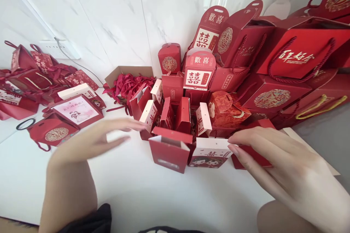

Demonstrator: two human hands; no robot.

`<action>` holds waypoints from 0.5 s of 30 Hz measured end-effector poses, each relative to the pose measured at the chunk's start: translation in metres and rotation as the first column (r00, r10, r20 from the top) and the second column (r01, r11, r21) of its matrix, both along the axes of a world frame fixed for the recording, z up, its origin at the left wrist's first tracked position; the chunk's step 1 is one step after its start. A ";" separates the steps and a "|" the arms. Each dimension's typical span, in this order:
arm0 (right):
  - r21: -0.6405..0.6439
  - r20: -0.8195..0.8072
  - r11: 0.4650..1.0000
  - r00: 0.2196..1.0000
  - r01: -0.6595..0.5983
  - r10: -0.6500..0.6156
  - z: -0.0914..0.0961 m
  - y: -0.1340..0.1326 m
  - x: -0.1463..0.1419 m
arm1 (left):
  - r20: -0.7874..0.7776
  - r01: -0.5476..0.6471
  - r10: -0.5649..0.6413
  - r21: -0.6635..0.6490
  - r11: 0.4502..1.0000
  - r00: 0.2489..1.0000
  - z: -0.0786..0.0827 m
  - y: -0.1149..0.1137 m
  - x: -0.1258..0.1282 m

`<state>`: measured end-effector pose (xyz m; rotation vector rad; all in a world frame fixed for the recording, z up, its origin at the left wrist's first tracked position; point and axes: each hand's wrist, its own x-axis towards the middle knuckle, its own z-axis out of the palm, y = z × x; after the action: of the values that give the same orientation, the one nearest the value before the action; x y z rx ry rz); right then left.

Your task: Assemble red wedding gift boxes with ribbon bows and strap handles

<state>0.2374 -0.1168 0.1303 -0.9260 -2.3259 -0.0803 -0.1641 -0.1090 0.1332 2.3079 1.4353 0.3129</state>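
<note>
My left hand [93, 140] hovers flat with fingers stretched toward a cluster of small open red gift boxes [175, 116]; it holds nothing. My right hand [276, 160] is spread open, its fingertips touching the white flap of a small box with a cartoon couple [209, 154]. Beside that box stands a plain red open box [169, 151]. Part of a flat red box [250, 151] lies under my right fingers.
Large red gift bags with rope handles [298, 56] are stacked at the right against the white tiled wall. A cardboard box of red ribbons [127, 82] sits behind the cluster. More red bags and boxes [54, 116] lie at the left on the white floor.
</note>
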 end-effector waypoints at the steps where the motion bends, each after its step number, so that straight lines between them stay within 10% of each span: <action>1: -0.001 -0.006 1.000 1.000 0.006 -0.006 0.000 0.000 0.000 | -0.001 -0.184 0.185 -0.035 0.982 0.983 -0.002 0.012 -0.020; 5: -0.025 0.021 0.999 1.000 0.022 -0.021 -0.001 0.002 -0.002 | -0.153 -0.563 0.573 0.106 0.820 0.805 -0.032 0.079 -0.078; 10: -0.081 0.011 0.997 1.000 0.003 -0.002 -0.006 0.006 -0.008 | -0.200 -0.501 0.503 0.065 0.863 0.841 -0.089 0.148 -0.090; 15: -0.087 0.023 0.996 1.000 0.018 -0.016 -0.009 0.010 -0.009 | -0.247 -0.509 0.498 0.024 0.861 0.831 -0.111 0.155 -0.092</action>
<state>0.2281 -0.1069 0.1217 -0.9928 -2.3582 0.0034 -0.2557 0.0460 0.0220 1.9451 2.1540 0.1387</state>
